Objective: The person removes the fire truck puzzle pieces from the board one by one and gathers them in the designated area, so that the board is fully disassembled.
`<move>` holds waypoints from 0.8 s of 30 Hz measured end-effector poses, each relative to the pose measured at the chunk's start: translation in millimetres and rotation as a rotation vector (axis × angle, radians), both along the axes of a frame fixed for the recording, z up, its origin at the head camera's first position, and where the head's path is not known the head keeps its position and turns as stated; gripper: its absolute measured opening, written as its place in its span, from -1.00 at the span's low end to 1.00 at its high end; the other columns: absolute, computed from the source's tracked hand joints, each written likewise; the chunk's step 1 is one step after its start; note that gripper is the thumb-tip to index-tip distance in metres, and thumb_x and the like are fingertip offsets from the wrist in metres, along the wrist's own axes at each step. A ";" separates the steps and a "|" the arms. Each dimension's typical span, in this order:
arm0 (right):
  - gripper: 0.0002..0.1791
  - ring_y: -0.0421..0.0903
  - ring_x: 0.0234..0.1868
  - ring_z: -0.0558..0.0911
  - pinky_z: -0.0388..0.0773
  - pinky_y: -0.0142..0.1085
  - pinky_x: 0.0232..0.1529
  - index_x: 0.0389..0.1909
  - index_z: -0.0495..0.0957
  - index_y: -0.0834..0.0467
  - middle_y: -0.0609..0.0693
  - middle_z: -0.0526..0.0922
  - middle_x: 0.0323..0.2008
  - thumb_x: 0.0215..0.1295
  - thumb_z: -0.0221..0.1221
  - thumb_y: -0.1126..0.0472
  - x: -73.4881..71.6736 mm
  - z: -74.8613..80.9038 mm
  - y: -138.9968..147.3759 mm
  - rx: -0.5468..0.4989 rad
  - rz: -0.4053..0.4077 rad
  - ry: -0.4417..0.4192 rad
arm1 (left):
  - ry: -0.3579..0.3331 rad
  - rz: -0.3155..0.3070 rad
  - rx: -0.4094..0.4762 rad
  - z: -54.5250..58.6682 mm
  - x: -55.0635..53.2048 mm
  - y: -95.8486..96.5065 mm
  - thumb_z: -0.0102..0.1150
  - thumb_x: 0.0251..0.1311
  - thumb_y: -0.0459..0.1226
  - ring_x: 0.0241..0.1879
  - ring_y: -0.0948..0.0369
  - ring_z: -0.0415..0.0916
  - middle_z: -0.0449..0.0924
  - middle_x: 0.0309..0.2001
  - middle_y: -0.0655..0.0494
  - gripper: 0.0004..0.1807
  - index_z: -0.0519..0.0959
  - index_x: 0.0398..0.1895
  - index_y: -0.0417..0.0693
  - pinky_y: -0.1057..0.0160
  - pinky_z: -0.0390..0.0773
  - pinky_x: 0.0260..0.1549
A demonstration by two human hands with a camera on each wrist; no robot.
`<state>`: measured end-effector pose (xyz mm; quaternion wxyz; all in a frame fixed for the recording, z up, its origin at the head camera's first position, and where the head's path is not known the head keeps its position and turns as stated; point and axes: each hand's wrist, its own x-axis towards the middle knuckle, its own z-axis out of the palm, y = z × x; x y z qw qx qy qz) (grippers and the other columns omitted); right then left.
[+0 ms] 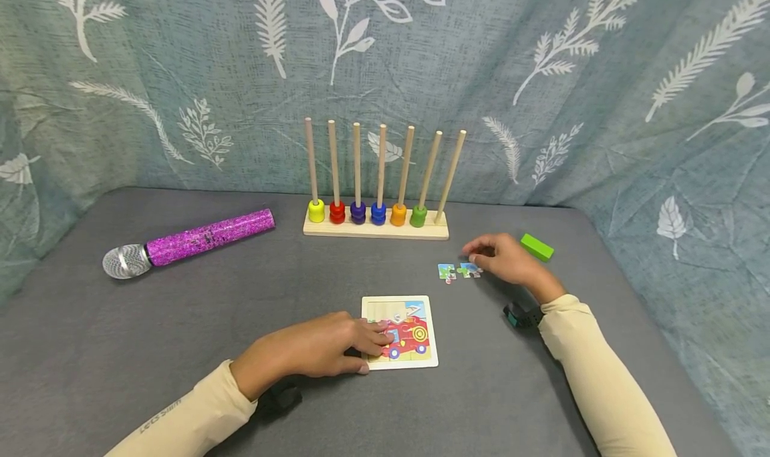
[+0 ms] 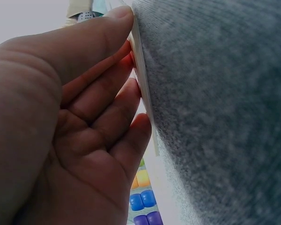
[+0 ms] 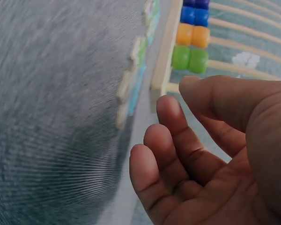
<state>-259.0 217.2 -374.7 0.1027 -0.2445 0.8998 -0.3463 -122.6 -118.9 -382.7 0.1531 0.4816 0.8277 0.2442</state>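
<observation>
My left hand (image 1: 321, 347) rests on a small wooden jigsaw board (image 1: 409, 365), fingers stretched over its left side and thumb at the lower left corner. A red vehicle picture fills much of the board; plain wood shows at the upper left. In the left wrist view, fingertips and thumb touch the thin board edge (image 2: 141, 70). Over to the right, my right hand (image 1: 508, 260) hovers with loosely bent fingers at two loose jigsaw pieces, a left one (image 1: 446, 271) and a right one (image 1: 466, 270). The right wrist view shows nothing between thumb and fingers.
Behind the pieces stands a wooden peg stacker (image 1: 375, 230) with tall rods and coloured beads. A green block (image 1: 537, 247) lies just beyond the right hand. To the far left is a glittery purple microphone (image 1: 207, 238). A patterned curtain (image 1: 240, 96) hangs behind the grey table.
</observation>
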 end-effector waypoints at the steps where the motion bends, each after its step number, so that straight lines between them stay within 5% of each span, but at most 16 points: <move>1: -0.77 0.01 -0.22 0.59 0.52 -0.15 -0.22 -0.03 0.61 0.36 0.17 0.64 -0.16 0.36 0.13 0.38 1.4 0.6 0.0 -0.002 -0.002 0.012 | -0.003 -0.001 0.000 -0.1 -0.1 0.2 0.26 0.23 -0.34 0.30 0.11 0.32 0.48 0.23 0.08 -0.60 0.59 0.16 -0.12 0.11 0.39 0.19; 10: -0.75 -0.04 -0.22 0.59 0.52 -0.10 -0.16 -0.02 0.63 0.29 0.08 0.65 -0.15 0.32 0.20 0.34 16.2 10.1 -7.3 -0.014 0.032 0.071 | 0.008 -0.010 0.017 -1.7 -1.4 0.3 0.27 0.22 -0.35 0.30 0.11 0.32 0.48 0.23 0.05 -0.60 0.59 0.16 -0.14 0.10 0.39 0.19; 24: -0.76 -0.15 -0.31 0.55 0.51 -0.30 -0.31 -0.07 0.66 0.25 -0.11 0.64 -0.29 0.25 0.26 0.33 43.2 16.9 -31.5 -0.020 0.176 0.083 | 0.015 -0.019 0.007 -0.9 -1.7 1.1 0.25 0.24 -0.35 0.31 0.13 0.32 0.48 0.23 0.04 -0.61 0.59 0.15 -0.16 0.10 0.39 0.19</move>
